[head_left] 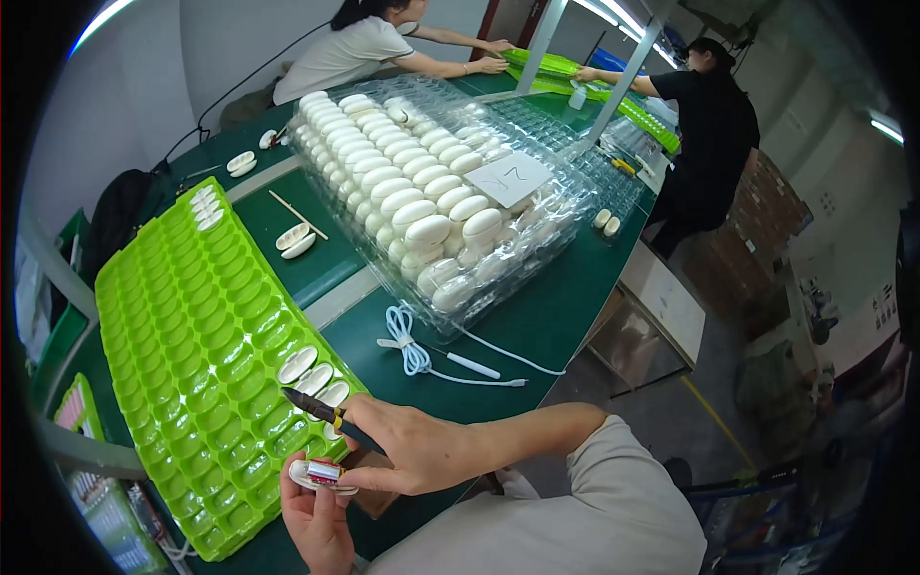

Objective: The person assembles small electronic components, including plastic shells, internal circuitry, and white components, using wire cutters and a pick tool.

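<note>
My left hand (321,529) pinches a white oval plastic shell (300,472) at the near edge of the table. Inside that shell sit a silver cylindrical part (325,471) and some red pieces. My right hand (414,447) is wrapped round black pliers with yellow marks (314,405), their dark jaws pointing left over the tray. The right thumb reaches down beside the shell in my left hand. Under and beyond the pliers lies a bright green moulded tray (196,383) with many oval hollows. Several white shell halves (314,379) rest in its right-hand hollows.
A large clear-plastic stack of white oval shells (407,192), with a paper sheet (510,178) on it, stands mid-table. Nearby lie a coiled white cable (410,355), an opened shell (295,241) and a wooden stick (299,215). Two people (714,125) handle green trays at the far end.
</note>
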`<state>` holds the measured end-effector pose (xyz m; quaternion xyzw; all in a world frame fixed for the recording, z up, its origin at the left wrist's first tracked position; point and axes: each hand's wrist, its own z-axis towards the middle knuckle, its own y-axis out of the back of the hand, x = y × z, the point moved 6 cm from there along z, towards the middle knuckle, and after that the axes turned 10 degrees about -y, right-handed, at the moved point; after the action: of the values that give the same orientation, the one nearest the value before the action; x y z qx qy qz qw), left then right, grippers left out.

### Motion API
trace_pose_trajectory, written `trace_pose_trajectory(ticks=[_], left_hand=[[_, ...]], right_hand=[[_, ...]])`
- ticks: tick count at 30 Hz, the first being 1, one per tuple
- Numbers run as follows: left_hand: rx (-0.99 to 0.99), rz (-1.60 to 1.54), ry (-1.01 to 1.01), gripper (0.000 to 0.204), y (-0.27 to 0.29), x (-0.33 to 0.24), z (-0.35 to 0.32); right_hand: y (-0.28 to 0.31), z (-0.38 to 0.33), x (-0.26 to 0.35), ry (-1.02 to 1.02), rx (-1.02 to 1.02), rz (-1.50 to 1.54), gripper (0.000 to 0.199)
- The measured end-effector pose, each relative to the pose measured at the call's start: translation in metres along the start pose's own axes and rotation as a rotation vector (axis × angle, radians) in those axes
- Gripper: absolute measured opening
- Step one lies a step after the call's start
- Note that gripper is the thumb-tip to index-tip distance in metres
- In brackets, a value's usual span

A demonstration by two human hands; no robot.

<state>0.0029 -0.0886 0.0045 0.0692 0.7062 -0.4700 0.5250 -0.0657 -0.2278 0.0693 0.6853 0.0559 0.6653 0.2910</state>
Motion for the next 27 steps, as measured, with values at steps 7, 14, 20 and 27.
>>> trace_pose_trajectory(ticks=[7, 14, 20, 27], left_hand=[[-0.033, 0.053, 0.006, 0.025, 0.001, 0.002, 0.003], [0.029, 0.026, -0.026, 0.026, 0.01, 0.008, 0.003], [-0.017, 0.05, -0.06, 0.027, 0.006, 0.005, 0.004], [-0.029, 0.036, -0.132, 0.031, 0.009, 0.006, 0.006]], right_hand=[[0.006, 0.005, -0.002, 0.049, -0.024, -0.208, 0.05], [0.0, 0.009, 0.003, 0.063, -0.005, 0.057, 0.054], [-0.021, 0.014, -0.006, -0.07, 0.178, 0.039, 0.049], [-0.025, 0.02, -0.003, -0.094, 0.165, 0.036, 0.034]])
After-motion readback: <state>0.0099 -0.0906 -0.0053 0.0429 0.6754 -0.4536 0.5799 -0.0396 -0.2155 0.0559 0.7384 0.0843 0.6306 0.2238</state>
